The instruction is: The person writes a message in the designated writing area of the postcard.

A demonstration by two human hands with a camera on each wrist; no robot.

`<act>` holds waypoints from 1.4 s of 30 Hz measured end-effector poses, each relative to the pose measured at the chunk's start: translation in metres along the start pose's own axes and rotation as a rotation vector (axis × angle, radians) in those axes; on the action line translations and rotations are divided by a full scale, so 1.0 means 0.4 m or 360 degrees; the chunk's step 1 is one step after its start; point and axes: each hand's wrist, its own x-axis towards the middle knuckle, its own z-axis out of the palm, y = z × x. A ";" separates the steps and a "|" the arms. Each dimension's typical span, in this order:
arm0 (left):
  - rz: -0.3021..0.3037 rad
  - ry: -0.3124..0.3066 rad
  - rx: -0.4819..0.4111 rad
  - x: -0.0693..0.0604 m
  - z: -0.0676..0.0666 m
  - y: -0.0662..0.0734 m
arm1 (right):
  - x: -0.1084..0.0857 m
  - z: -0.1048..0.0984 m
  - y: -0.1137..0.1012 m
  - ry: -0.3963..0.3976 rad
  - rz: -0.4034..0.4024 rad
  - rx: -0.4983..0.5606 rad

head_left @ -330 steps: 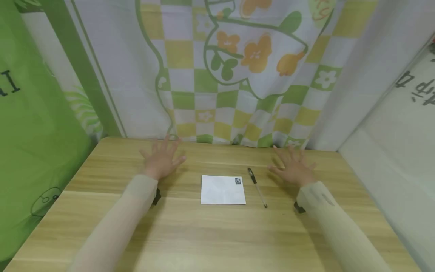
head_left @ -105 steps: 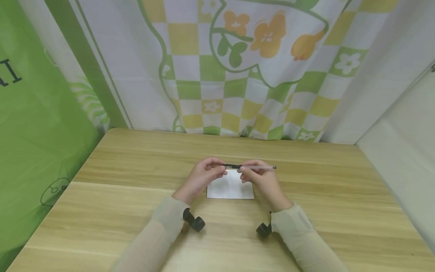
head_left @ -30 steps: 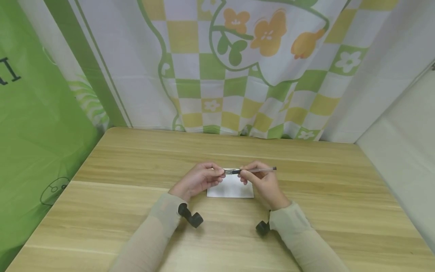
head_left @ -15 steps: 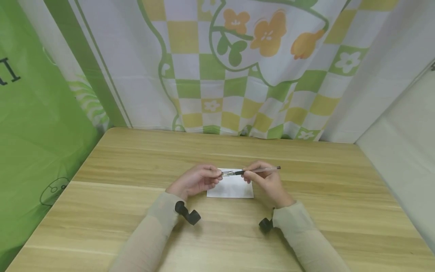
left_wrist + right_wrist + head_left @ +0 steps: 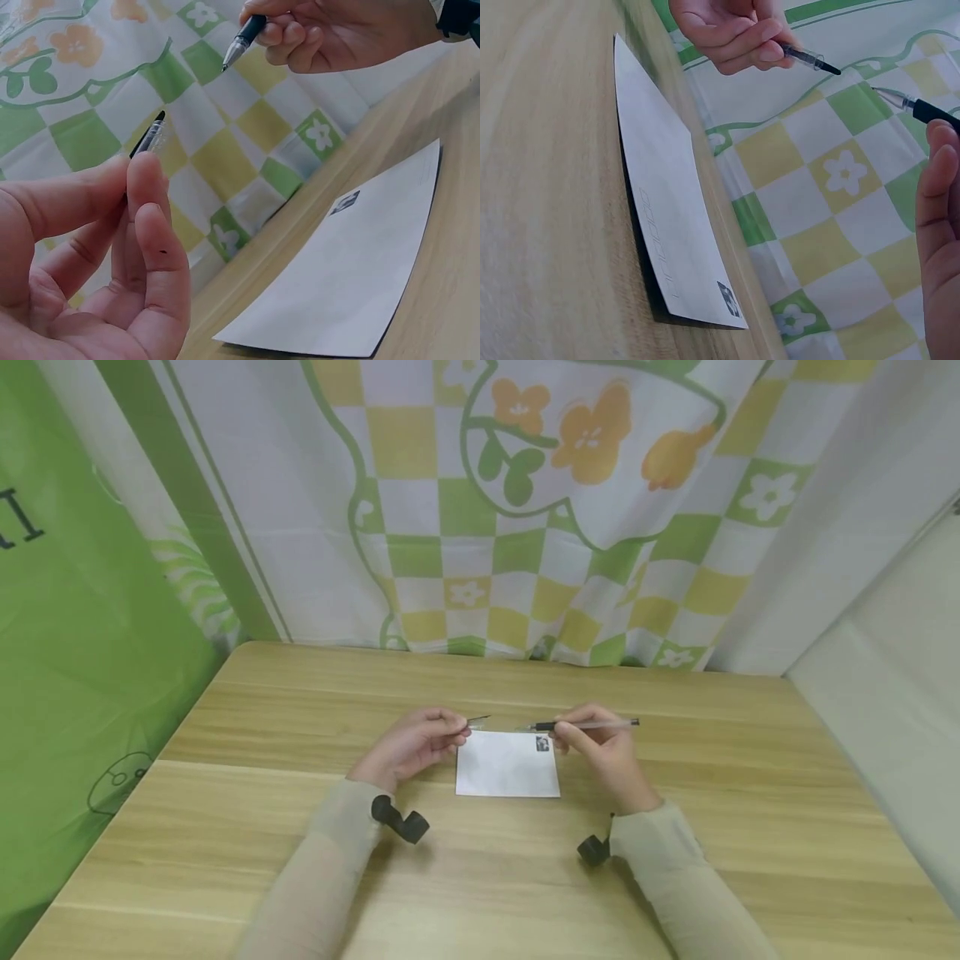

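Pen and cap held apart above a white envelope.
My left hand [image 5: 412,745] pinches the cap [image 5: 477,722] between thumb and fingertips; my right hand [image 5: 603,753] grips the pen [image 5: 611,723] at its dark section, the bare tip [image 5: 237,51] towards the cap. The envelope [image 5: 507,768] lies face up on the surface [image 5: 480,868], below the gap between my hands. Parting the two seems best done along one line, with a light pinch on the cap and the tip well clear of fingers and paper.
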 end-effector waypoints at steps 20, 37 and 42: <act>0.0157 0.0504 0.0134 0.003 -0.055 0.011 | 0.008 0.008 0.029 0.0257 -0.0016 0.0059; 0.0232 0.0780 0.0082 -0.013 -0.125 0.021 | 0.007 0.017 0.039 0.0347 0.0199 0.0014; 0.0222 0.0827 0.0104 -0.017 -0.144 0.023 | 0.005 0.020 0.042 0.0374 0.0293 -0.0052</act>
